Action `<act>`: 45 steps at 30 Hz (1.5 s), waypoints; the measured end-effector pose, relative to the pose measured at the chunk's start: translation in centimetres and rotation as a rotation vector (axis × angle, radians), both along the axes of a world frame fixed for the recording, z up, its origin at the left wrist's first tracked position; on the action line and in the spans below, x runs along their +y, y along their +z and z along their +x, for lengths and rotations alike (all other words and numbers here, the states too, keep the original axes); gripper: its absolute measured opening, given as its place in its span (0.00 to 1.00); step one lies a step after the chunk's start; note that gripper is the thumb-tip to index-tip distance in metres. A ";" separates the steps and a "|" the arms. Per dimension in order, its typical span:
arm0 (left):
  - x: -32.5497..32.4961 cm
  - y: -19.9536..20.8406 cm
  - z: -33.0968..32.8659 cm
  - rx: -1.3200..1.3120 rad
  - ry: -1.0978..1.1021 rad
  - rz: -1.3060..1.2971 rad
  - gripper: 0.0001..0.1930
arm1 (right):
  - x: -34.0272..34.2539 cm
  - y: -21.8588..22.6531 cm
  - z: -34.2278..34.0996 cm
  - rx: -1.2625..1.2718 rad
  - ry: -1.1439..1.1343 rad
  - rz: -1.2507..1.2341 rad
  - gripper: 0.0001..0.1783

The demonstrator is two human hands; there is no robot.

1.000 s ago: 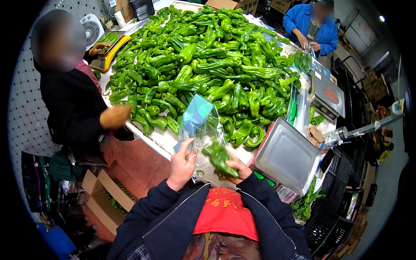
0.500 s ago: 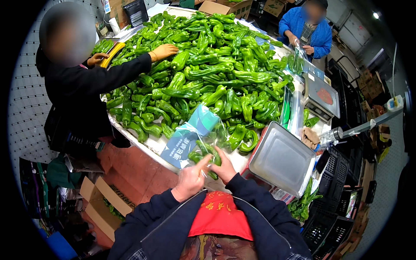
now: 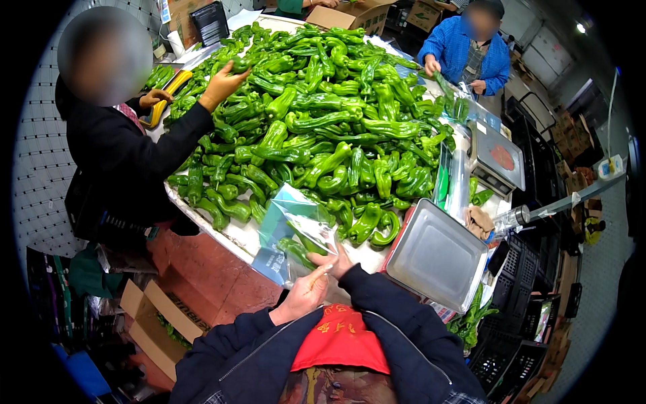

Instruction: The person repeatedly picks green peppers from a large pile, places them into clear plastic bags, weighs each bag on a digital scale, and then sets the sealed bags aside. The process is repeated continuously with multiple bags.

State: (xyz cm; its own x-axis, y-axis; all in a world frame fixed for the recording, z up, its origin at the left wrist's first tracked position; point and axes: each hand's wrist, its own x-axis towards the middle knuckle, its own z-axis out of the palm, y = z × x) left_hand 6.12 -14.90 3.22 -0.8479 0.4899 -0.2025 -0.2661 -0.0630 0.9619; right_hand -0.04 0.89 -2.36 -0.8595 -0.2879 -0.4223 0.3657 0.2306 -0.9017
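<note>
At the near edge of the table I hold a clear plastic bag (image 3: 304,207) with a few green peppers (image 3: 292,249) inside it. My left hand (image 3: 301,299) is closed, thumb and fingers pinching the bag's near edge. Close beside it, my right hand (image 3: 342,262) grips the bag's mouth, its fingers partly hidden by the shiny film. Beneath the bag lies a blue printed sheet or bag (image 3: 268,264). A big heap of long green peppers (image 3: 330,121) spreads just beyond both hands.
A scale with a grey metal tray (image 3: 441,252) sits right of my hands; another scale (image 3: 499,156) stands farther back. A person in black (image 3: 111,145) reaches over from the left; one in blue (image 3: 494,62) works at the far right. An open cardboard box (image 3: 158,323) lies low left.
My right hand has shifted slightly down and the bag has tilted left, its film now spread upright. The person on the left has lifted a pepper from the heap.
</note>
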 end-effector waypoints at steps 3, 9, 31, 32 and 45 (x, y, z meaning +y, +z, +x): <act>0.2 -0.5 -0.9 -0.080 0.182 0.043 0.24 | -1.7 -5.4 -1.3 0.305 0.184 -0.182 0.43; -1.7 -3.8 -4.0 -0.119 0.460 -0.051 0.18 | -0.2 -0.6 -2.9 0.443 0.216 0.380 0.29; -1.7 -3.2 -5.6 0.243 0.309 -0.370 0.26 | 24.1 0.9 -13.1 0.441 -0.453 0.713 0.35; -1.5 -3.2 -5.5 0.240 0.303 -0.368 0.26 | 23.8 0.7 -13.0 0.453 -0.451 0.650 0.35; -1.6 -3.5 -4.8 0.107 0.529 -0.222 0.09 | 10.6 9.5 -0.6 0.103 -0.014 -0.287 0.40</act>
